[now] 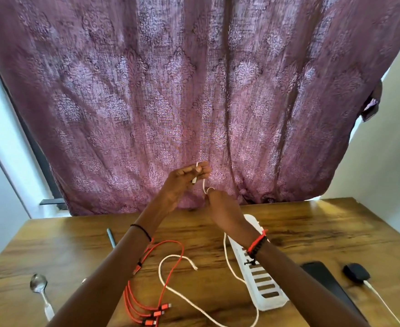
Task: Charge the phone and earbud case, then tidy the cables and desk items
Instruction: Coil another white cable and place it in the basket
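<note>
Both hands up over the desk w/ a thin white cable. Left hand pinches the plug end, right hand pinches a small loop just below. The rest trails under the wrists, btw the red cable & a white slotted tray.

Purple patterned curtain behind wooden desk.
</note>
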